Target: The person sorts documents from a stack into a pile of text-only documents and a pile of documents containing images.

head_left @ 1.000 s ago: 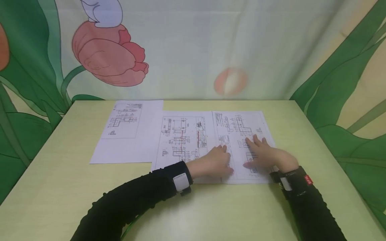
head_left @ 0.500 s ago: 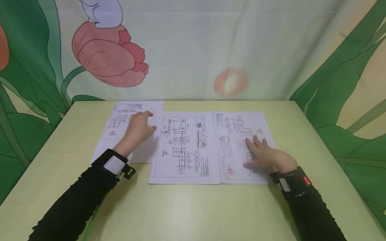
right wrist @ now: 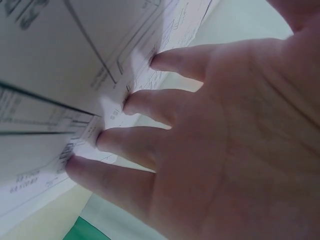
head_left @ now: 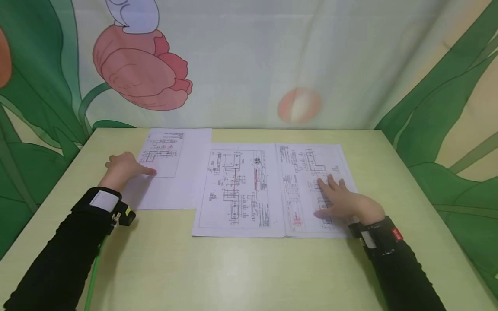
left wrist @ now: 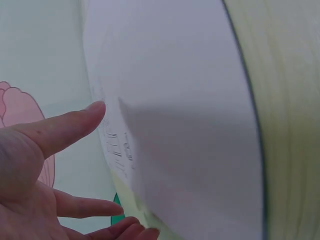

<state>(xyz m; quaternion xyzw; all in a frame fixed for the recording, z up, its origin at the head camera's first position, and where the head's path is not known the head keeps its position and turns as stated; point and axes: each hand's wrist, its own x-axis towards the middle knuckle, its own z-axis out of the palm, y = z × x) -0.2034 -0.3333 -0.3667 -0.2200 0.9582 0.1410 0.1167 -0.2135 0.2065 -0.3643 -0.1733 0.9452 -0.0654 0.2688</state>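
Note:
At the left edge of the left sheet of paper (head_left: 171, 194), my left hand (head_left: 123, 167) reaches over the page with its thumb stretched across it. In the left wrist view, thumb and fingers of the left hand (left wrist: 30, 170) are spread apart with nothing between them. That sheet bears a small L-shaped technical drawing in its upper left part. My right hand (head_left: 342, 203) lies with spread fingers on the right drawing sheet (head_left: 293, 190). Its fingertips touch the printed page in the right wrist view (right wrist: 115, 125). The middle drawing sheet (head_left: 245, 190), marked with red lines, lies between the hands.
The papers lie on a pale wooden table (head_left: 241, 272). A curtain (head_left: 241, 65) printed with flowers and leaves hangs behind the table's far edge. The middle sheet's left edge meets the left sheet, and its right edge borders the right sheet.
My left hand has moved left from the middle and right sheets, across the left sheet to its left edge. The right hand stays in place on the right sheet.

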